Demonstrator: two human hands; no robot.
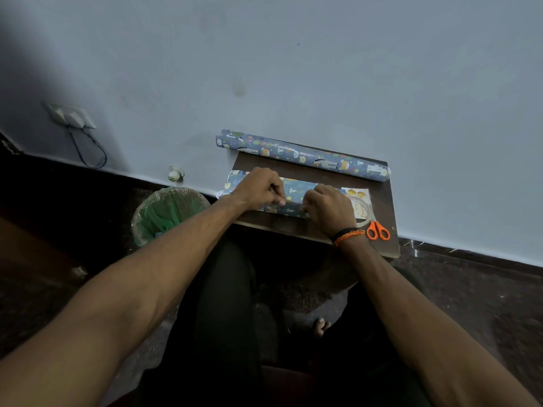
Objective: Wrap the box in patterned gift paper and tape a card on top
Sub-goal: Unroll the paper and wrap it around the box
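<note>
A bin (169, 214) lined with plastic stands on the floor at the far left, beside the small dark table (379, 201). On the table lies the box (291, 190), already under patterned paper (235, 179), with a loose margin sticking out past its left end. The left hand (258, 189) is curled, its fingertips pinching the paper along the near edge; the right hand (329, 205), just beside it, is curled too and seems to pinch the same fold (its fingertips are partly hidden). The step looks like closing the long seam: best to pull the overlap taut, keep it square to the box edge, and pin it with one hand while the other fetches tape. Right of the hands lie the card (357, 198) and orange scissors (378, 230); a roll (302, 155) rests along the wall.
</note>
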